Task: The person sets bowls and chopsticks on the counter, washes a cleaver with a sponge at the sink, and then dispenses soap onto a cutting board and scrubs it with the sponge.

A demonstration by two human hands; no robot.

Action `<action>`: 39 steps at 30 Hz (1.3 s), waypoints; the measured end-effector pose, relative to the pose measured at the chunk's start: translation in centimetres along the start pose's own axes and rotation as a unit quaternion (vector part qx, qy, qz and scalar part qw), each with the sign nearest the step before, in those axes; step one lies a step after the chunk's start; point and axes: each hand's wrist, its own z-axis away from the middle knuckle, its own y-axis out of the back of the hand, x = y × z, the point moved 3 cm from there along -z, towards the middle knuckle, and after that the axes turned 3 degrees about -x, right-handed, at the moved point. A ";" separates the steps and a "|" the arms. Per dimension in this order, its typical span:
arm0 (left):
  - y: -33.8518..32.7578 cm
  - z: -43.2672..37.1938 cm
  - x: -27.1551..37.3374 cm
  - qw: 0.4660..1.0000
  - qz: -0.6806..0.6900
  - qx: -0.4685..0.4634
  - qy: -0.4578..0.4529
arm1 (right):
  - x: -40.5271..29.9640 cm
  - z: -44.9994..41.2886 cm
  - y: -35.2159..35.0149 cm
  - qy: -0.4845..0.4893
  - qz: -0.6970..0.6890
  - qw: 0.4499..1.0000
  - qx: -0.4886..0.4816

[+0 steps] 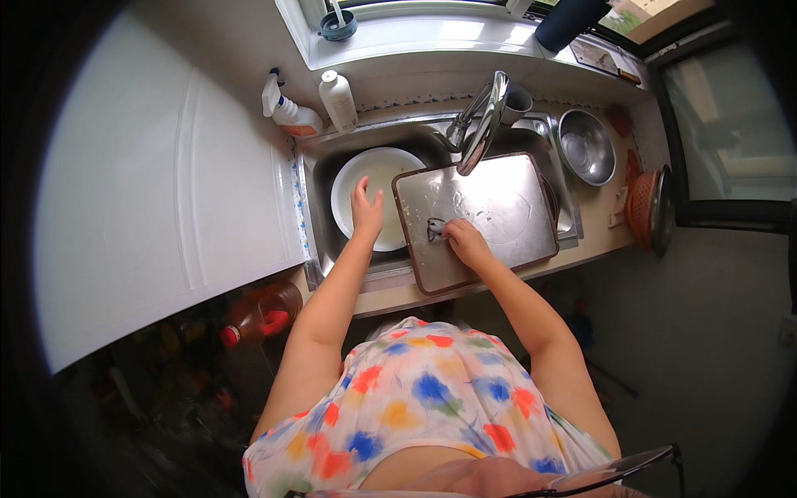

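A rectangular metal-faced cutting board [498, 199] with a brown rim lies across the right part of the steel sink [316, 187]. On its wet surface, my right hand [468, 244] pinches a small dark-framed tool [436, 229], perhaps a peeler; its handle is mostly hidden by my fingers. To the left, a round white basin [348, 211] sits in the sink with cloudy liquid inside. My left hand [367, 211] is over the basin, fingers apart and holding nothing. Small food scraps dot the board.
A chrome faucet [485, 124] arches over the board's far edge. Behind the sink's left side stand a spray bottle [292, 115] and a white bottle [338, 103]. On the right counter are a steel bowl [587, 148] and an orange colander [641, 199].
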 end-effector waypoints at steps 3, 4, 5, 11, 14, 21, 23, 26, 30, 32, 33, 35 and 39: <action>-0.9 6.9 -1.9 0.998 -0.033 -0.048 -0.013 | 0.6 0.3 3.0 -0.027 -0.034 0.988 0.149; -1.0 9.0 -2.1 0.998 -0.035 -0.044 -0.010 | 0.9 0.7 4.6 -0.052 -0.017 0.982 0.179; -1.1 10.9 -2.2 0.998 -0.047 -0.052 0.000 | 1.8 1.3 6.3 -0.075 -0.001 0.975 0.208; -2.8 16.4 -0.6 0.982 -0.170 -0.076 -0.030 | 14.4 6.4 7.2 -0.195 0.195 0.937 0.216; -3.4 16.3 -1.1 0.977 -0.211 -0.024 0.001 | 10.4 2.7 4.1 -0.170 0.192 0.950 0.178; -5.2 15.8 0.5 0.977 -0.211 0.026 -0.001 | 2.9 1.1 -1.1 0.055 0.173 0.983 -0.025; -4.9 15.9 0.3 0.975 -0.220 0.029 -0.008 | 6.4 1.9 0.4 -0.018 0.251 0.967 0.039; -4.4 16.0 -0.3 0.963 -0.262 0.006 -0.063 | 12.7 2.2 5.1 -0.157 0.284 0.942 0.082; -4.9 15.9 -0.4 0.960 -0.248 0.038 -0.123 | 17.1 -1.0 7.0 -0.220 0.279 0.928 0.111; -5.1 15.8 -0.4 0.959 -0.254 0.042 -0.123 | 15.5 -2.9 5.9 -0.167 0.262 0.945 0.106; -4.9 15.9 -0.6 0.956 -0.262 0.049 -0.122 | 13.6 -3.7 5.1 -0.127 0.244 0.957 0.090; -4.4 16.1 -1.1 0.954 -0.268 0.058 -0.122 | 10.1 -3.3 3.2 -0.017 0.220 0.974 0.048; -4.0 16.4 -1.0 0.958 -0.260 0.056 -0.106 | 11.8 0.4 4.4 -0.067 0.249 0.966 0.024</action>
